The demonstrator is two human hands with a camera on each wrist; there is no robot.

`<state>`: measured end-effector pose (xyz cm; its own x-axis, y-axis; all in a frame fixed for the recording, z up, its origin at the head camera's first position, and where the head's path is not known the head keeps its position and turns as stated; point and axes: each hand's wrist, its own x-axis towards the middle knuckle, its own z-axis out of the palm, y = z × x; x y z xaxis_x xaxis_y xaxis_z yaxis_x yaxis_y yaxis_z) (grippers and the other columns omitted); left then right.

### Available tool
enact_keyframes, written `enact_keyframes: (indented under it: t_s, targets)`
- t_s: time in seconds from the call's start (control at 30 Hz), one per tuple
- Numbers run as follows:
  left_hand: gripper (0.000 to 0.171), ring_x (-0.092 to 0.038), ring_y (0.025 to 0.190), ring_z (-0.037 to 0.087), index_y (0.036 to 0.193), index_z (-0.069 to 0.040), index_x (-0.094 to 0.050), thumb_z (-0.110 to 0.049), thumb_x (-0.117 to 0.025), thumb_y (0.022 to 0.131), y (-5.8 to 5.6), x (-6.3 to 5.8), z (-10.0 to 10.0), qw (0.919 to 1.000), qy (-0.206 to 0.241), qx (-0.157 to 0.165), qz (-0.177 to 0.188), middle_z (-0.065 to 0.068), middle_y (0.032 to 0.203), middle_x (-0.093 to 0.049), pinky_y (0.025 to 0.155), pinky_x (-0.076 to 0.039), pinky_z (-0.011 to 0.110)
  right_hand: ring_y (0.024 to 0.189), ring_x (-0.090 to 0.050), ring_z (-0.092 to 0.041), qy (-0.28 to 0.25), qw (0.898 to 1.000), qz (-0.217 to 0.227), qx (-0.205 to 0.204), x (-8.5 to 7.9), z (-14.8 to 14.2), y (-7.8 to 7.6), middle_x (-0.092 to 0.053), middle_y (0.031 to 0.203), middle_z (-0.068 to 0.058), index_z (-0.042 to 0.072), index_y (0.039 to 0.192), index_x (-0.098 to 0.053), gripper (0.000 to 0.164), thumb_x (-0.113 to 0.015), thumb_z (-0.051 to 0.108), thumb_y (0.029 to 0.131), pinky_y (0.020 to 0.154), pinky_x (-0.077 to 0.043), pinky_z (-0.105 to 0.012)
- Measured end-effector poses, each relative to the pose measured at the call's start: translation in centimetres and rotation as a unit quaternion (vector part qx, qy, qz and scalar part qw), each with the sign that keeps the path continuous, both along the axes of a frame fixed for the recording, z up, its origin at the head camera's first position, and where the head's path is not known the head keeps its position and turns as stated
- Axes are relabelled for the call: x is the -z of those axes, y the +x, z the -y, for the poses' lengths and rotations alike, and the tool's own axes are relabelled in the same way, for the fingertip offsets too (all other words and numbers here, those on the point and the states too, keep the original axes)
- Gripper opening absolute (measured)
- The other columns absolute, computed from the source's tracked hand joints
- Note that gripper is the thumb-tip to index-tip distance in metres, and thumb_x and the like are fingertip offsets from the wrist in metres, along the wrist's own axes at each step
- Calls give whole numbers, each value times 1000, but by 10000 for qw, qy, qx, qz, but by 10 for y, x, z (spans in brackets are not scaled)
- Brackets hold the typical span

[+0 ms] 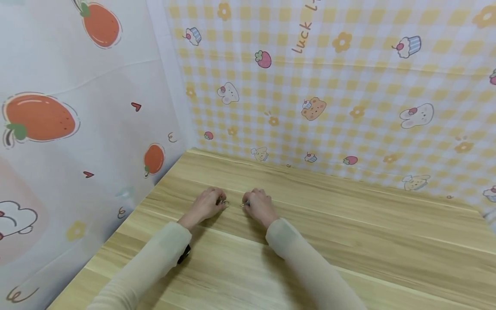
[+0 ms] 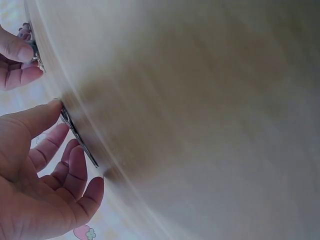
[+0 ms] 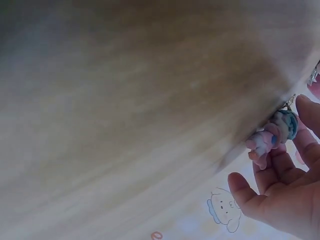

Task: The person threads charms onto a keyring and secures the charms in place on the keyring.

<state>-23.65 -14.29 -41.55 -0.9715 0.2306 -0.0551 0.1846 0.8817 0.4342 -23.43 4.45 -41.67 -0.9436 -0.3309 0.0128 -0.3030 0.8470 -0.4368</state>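
Observation:
My left hand (image 1: 207,203) is low over the wooden table and pinches a thin, flat dark metal piece (image 2: 80,139) between thumb and fingers. A metal ring (image 1: 226,204) sticks out from it toward the other hand. Just to the right, my right hand (image 1: 260,207) holds a small figurine keychain (image 3: 272,134), pink and white with a teal top. Its short gold-coloured chain (image 3: 291,103) points toward the left hand. A small gap separates the two hands. The flat piece shows nearly edge-on, so its exact kind is hidden.
The wooden table (image 1: 348,232) runs back to a yellow checked cloth wall (image 1: 286,86) with cartoon prints. On the left stands a white cloth wall (image 1: 97,129) with orange fruit prints. A black band (image 1: 184,255) shows under the left sleeve.

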Motion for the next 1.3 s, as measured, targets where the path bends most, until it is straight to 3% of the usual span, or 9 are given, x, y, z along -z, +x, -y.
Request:
enact_keyframes:
  t_s: [0.43,0.83,0.93,1.03,1.13,1.2,1.3]
  targets:
    - [14,-53,87,21,99,-8,-64,-13,-72,88,1,1,-2,9999,118,69,-56,9,100,-60,77,-45,37,95,-53,-25,21,9999,-49,135,6,8,-4,-65,97,-6,12,89,-69,6,-73,16,87,82,-44,-41]
    - [10,-55,72,13,80,-8,-65,-6,-74,84,-2,-2,-3,9969,776,-73,-65,3,79,-66,66,-44,25,97,-58,-27,272,9994,151,126,7,10,-7,-69,97,-4,13,87,-72,6,-69,16,91,88,-44,-47]
    - [12,-54,68,12,78,-8,-66,-8,-76,83,0,-4,-6,9965,825,-118,-112,3,75,-66,63,-43,23,97,-60,-27,30,9998,209,60,6,7,-5,-70,97,-5,12,87,-71,7,-66,13,92,88,-44,-47]
    - [11,-54,66,10,78,-8,-68,-12,-76,84,3,-5,-9,9954,924,-185,-157,2,75,-66,61,-43,20,88,-59,-21,-710,9969,343,-26,4,0,-1,-69,94,-6,7,89,-68,8,-62,8,94,85,-47,-41]
    - [9,-55,64,9,81,-8,-71,-15,-77,84,6,-7,-15,9918,1238,-258,-169,2,76,-69,58,-44,18,70,-54,-14,-1926,9773,883,-2,0,-11,7,-64,84,-7,1,95,-62,8,-57,6,97,67,-48,-27]
    - [8,-58,63,9,84,-7,-72,-14,-76,84,9,-10,-19,9872,1566,-283,-120,3,76,-70,57,-46,16,62,-49,-11,-2757,9523,1307,83,-2,-18,14,-57,78,-5,-1,98,-58,9,-53,6,99,56,-45,-20]
    - [8,-64,64,11,88,-4,-72,-10,-74,85,14,-16,-29,9779,2084,-170,-76,7,78,-72,57,-51,18,64,-47,-10,-3608,9202,1503,217,-5,-28,25,-54,79,-4,-4,99,-56,11,-51,6,100,56,-42,-18]
